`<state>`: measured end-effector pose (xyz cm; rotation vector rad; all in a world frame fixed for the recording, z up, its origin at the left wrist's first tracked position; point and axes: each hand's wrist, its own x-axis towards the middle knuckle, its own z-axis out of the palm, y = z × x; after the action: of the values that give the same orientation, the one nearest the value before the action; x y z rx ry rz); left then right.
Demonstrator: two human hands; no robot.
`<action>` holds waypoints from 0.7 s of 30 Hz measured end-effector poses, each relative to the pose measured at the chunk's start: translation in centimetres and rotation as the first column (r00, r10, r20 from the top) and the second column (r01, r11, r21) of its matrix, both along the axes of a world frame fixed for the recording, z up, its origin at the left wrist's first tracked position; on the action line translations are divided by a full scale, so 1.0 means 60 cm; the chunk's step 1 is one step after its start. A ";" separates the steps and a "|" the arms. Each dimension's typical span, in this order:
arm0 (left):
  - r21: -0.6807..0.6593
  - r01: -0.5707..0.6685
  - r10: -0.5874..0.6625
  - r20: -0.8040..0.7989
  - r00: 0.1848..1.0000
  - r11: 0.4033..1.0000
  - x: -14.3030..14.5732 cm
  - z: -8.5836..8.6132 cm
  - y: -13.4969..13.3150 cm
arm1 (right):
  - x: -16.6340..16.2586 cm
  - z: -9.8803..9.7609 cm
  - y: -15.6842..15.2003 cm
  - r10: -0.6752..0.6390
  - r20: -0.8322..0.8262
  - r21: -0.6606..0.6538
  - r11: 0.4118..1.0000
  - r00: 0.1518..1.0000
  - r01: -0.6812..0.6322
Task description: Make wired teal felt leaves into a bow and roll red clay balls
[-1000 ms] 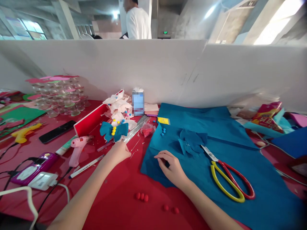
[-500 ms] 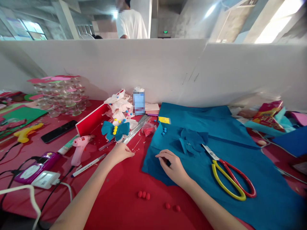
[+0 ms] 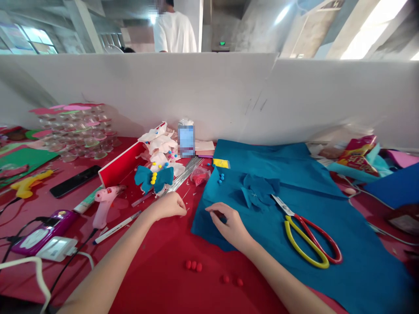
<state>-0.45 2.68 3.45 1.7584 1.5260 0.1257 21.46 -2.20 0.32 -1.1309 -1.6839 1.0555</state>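
Note:
My left hand (image 3: 170, 206) hovers over the red tabletop with its thumb and fingers pinched; a thin pale sliver shows at the fingertips, too small to name. Just beyond it lies a bundle of thin metal wires (image 3: 183, 175). My right hand (image 3: 226, 221) is above the near left edge of the blue felt sheet (image 3: 314, 174), fingers loosely curved, thumb and index tips slightly apart, nothing visible between them. Close to me, three red pom-poms (image 3: 194, 265) sit in a row, with two more red pom-poms (image 3: 233, 280) to their right. A blue felt butterfly (image 3: 162, 176) carries yellow pom-poms.
Scissors (image 3: 306, 240) and cut felt pieces (image 3: 260, 192) lie on the blue sheet. Leftward are a pink glue gun (image 3: 105, 205), a marker (image 3: 117, 226), a black phone (image 3: 75, 181) and a purple power strip (image 3: 46, 231) with cords. A white partition (image 3: 209, 96) stands behind.
The view has turned slightly, shifting the scene left. My left hand has moved a little to the right, and my right hand a little left, so they are closer together.

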 end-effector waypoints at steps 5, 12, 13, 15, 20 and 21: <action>-0.123 0.083 -0.042 0.302 0.952 0.989 0.021 0.001 -0.019 | -0.025 0.003 0.005 0.034 -0.112 -0.211 0.976 0.993 -0.057; -0.222 0.108 0.010 0.473 0.881 0.969 0.037 -0.004 -0.020 | -0.027 0.018 0.002 -0.003 -0.176 -0.294 0.954 0.984 -0.049; -0.232 0.108 0.018 0.483 0.875 0.967 0.037 -0.005 -0.020 | -0.027 0.018 0.003 -0.006 -0.180 -0.303 0.952 0.984 -0.050; -0.247 0.107 0.032 0.499 0.866 0.963 0.037 -0.008 -0.022 | -0.027 0.017 0.004 -0.013 -0.185 -0.316 0.948 0.983 -0.047; -0.263 0.083 0.065 0.508 0.859 0.961 0.029 -0.013 -0.023 | -0.034 0.019 0.013 -0.020 -0.182 -0.341 0.939 0.983 -0.043; -0.263 0.073 0.073 0.505 0.860 0.962 0.025 -0.013 -0.022 | -0.037 0.020 0.016 -0.014 -0.181 -0.344 0.937 0.983 -0.050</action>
<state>1.06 1.37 2.64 1.3608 1.0916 0.3386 19.22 -1.21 1.51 -1.1979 -1.4001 1.4652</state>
